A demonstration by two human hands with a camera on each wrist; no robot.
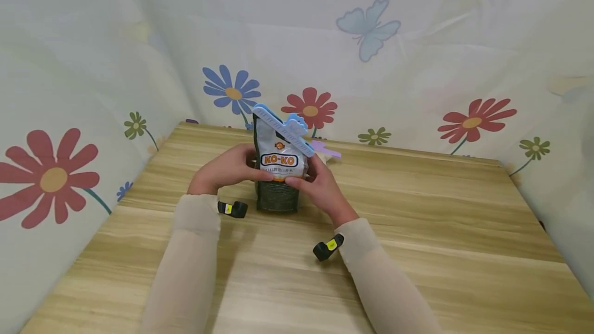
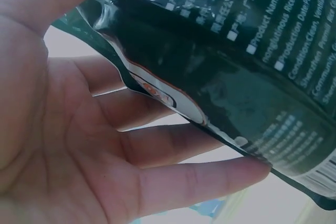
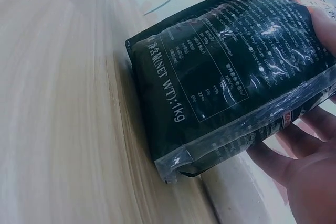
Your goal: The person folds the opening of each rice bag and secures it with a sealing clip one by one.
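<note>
A dark green and white KO-KO rice bag (image 1: 277,199) is held between both hands near the middle of the table. Across its top runs a light blue sealing clip (image 1: 284,130), slanting down to the right. My left hand (image 1: 228,168) grips the bag's left side, thumb on the front and fingers behind. On the other side, my right hand (image 1: 322,188) holds it the same way, the two thumbs almost meeting under the logo. The bag's printed lower panel (image 3: 194,77) shows in the right wrist view, with its base right at the tabletop.
Behind the bag, a purple clip (image 1: 330,150) sits on a pale item largely hidden by the bag and right hand. The wood-grain table (image 1: 441,220) reaches back to a flower-printed cloth (image 1: 417,76) hanging around it.
</note>
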